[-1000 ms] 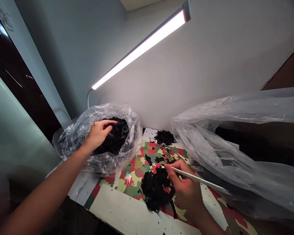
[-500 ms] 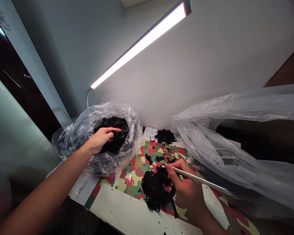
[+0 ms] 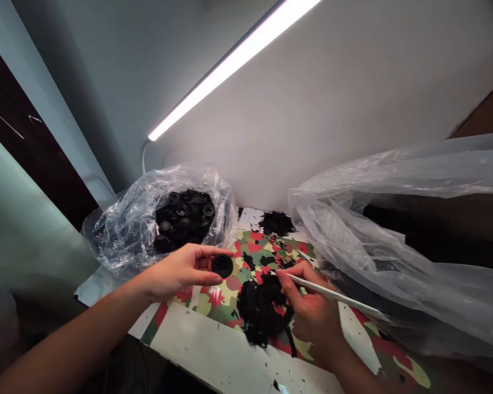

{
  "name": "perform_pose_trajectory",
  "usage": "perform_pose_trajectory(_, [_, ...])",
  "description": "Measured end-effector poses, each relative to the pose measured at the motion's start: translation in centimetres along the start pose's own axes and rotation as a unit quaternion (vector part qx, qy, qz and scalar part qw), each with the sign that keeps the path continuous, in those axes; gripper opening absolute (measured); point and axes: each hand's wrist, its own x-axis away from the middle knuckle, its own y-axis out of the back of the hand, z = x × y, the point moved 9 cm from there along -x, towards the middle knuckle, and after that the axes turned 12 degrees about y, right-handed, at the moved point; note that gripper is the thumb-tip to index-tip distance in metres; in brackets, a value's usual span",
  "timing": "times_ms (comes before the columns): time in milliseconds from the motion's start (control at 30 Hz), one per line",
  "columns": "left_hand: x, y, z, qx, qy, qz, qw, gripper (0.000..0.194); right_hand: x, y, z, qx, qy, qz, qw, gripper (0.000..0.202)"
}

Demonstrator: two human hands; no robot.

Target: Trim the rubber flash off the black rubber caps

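Between thumb and fingers, my left hand (image 3: 184, 271) grips a round black rubber part (image 3: 222, 266) with a dished face, held above the patterned sheet. My right hand (image 3: 314, 314) is closed around a thin whitish stick-like tool (image 3: 337, 296), whose long end slants down to the right; its working tip is too small to make out. Just left of that hand, a pile of black scraps (image 3: 257, 314) lies on the camouflage-patterned sheet (image 3: 225, 298). Behind my left hand, a clear plastic bag (image 3: 127, 230) stands open, with many similar black rubber parts (image 3: 184, 219) inside.
A second pile of black scraps (image 3: 276, 223) lies near the wall. At right, a large translucent bag (image 3: 353, 241) gapes around dark contents that I cannot make out. A bright bar lamp (image 3: 230, 71) hangs over the table. A pale board (image 3: 213, 342) runs along the front.
My left hand has come out of the clear bag, moving right and toward me with one black rubber part. My right hand stays nearly in place with the tool. The view has shifted slightly.
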Motion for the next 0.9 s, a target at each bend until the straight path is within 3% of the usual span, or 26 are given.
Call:
perform_pose_trajectory(300, [0.2, 0.3, 0.3, -0.074, -0.016, -0.028, 0.997, 0.048, -0.2, 0.0, 0.2, 0.019, 0.008, 0.004, 1.000, 0.046])
perform_pose_trajectory(500, [-0.4, 0.3, 0.8, 0.025, -0.004, -0.024, 0.999, 0.035, -0.2, 0.1, 0.2, 0.012, 0.010, 0.007, 1.000, 0.047])
perform_pose_trajectory(667, [-0.1, -1.0, 4.0, 0.090, -0.027, -0.043, 0.995, 0.018, 0.4, -0.1, -0.9, -0.001, -0.029, 0.005, 1.000, 0.045])
perform_pose_trajectory(800, [0.0, -4.0, 9.0, 0.071, -0.042, 0.040, 0.996, 0.009, 1.6, 0.0, -2.7, -0.030, -0.114, -0.061, 0.991, 0.046])
perform_pose_trajectory(900, [-0.7, -4.8, 11.6, -0.009, -0.106, 0.043, 0.993, 0.012, 2.4, 0.5, -4.3, -0.006, -0.154, -0.091, 0.984, 0.051])
